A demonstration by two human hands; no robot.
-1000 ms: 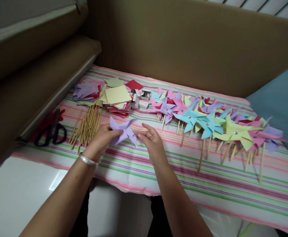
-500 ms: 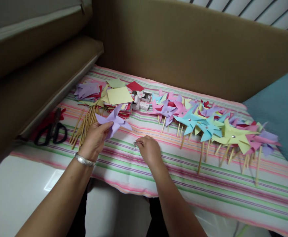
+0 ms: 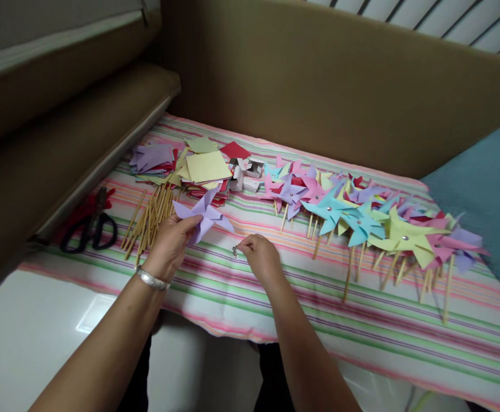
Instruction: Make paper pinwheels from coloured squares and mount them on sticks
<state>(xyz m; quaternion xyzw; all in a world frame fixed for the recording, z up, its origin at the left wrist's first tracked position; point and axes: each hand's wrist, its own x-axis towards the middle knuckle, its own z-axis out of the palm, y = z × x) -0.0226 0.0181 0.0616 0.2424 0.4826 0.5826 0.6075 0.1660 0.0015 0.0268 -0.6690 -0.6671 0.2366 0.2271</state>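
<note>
A lilac paper pinwheel (image 3: 207,216) without a stick is pinched between the thumb and fingers of my left hand (image 3: 173,243), held above the striped cloth. My right hand (image 3: 259,256) has its thumb and forefinger closed right beside a few small silvery tacks (image 3: 235,251); whether a tack is between the fingertips is too small to make out. Left of and partly behind my left hand lies a bundle of thin wooden sticks (image 3: 149,223). Several finished pinwheels (image 3: 329,209) on sticks lie to the right of my hands.
Stacks of coloured paper squares (image 3: 208,167) and cut lilac sheets (image 3: 151,157) lie at the back left, next to small opened boxes (image 3: 250,174). Dark-handled scissors (image 3: 90,226) rest at the left edge. A brown padded backrest (image 3: 318,86) rises behind the striped cloth (image 3: 241,286).
My left hand has shifted slightly right with the lilac pinwheel, closer to my right hand. The right hand stays almost in place beside the tacks.
</note>
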